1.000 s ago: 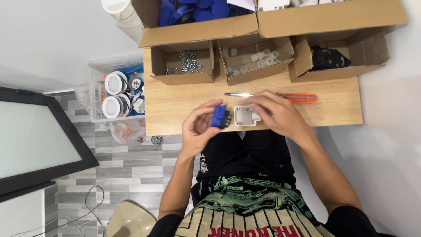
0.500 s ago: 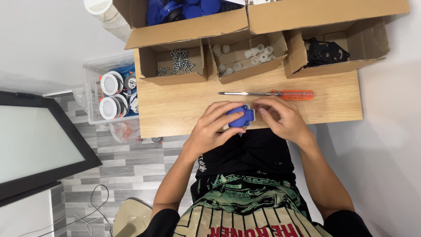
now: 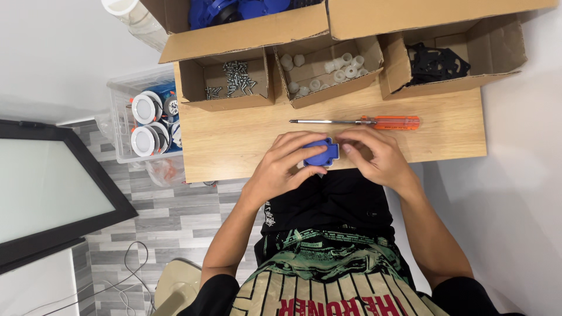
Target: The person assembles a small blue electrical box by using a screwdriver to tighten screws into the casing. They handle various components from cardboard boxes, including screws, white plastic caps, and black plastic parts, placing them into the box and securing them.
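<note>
A small blue plastic part [image 3: 321, 153] sits at the near edge of the wooden table [image 3: 234, 140], held between both hands. My left hand [image 3: 284, 164] curls around its left side and underside. My right hand [image 3: 374, 155] closes on its right side, with fingertips touching the blue part. A white piece seen earlier under the part is hidden. An orange-handled screwdriver [image 3: 363, 122] lies on the table just beyond my hands.
Along the table's far edge stand a cardboard box of screws [image 3: 231, 79], a box of white round pieces [image 3: 328, 70], a box of black parts [image 3: 436, 61] and a big box of blue parts [image 3: 234, 9]. A clear bin of round fixtures [image 3: 149, 120] sits at left.
The blue part in my left hand and the white piece in my right have been brought together. Both hands have closed around the joined piece.
</note>
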